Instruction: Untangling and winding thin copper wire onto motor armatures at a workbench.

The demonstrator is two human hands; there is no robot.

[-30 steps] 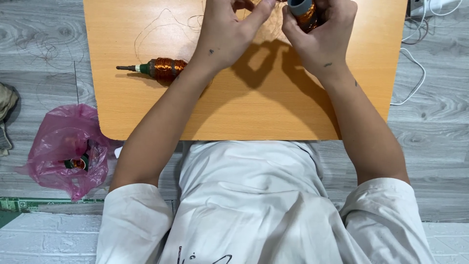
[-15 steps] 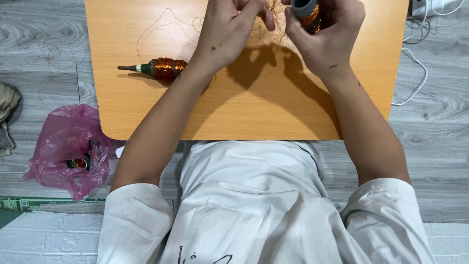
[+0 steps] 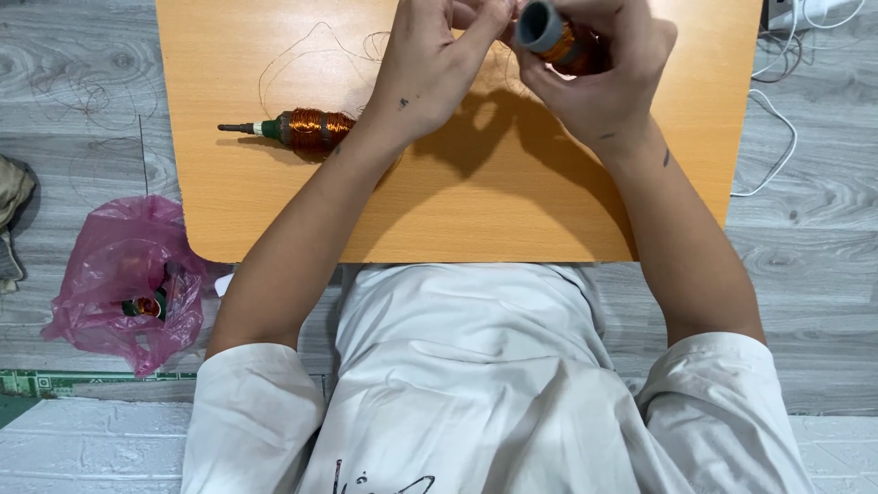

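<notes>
Item 1: copper-wound spool w/ grey plastic end cap (image 3: 553, 37), at table's 12–1 o'clock edge. My right hand (image 3: 604, 73) is clamped round it; cap faces approx 10 o'clock, long axis 10–4.

Item 2: left hand (image 3: 430, 69), fingertips pinched together next to the cap, prob. on thin wire, too fine to confirm.

Item 3: second copper coil on a dark shaft (image 3: 297, 130), lying free at 9 o'clock on the orange wooden table (image 3: 457, 210), axis 9–3, shaft tip to 9.

Progress, my judgement: held spool mostly wound; loose wire strands (image 3: 302, 50) unsorted.

Item 4: pink plastic bag (image 3: 123, 284), floor, 8 o'clock.
</notes>
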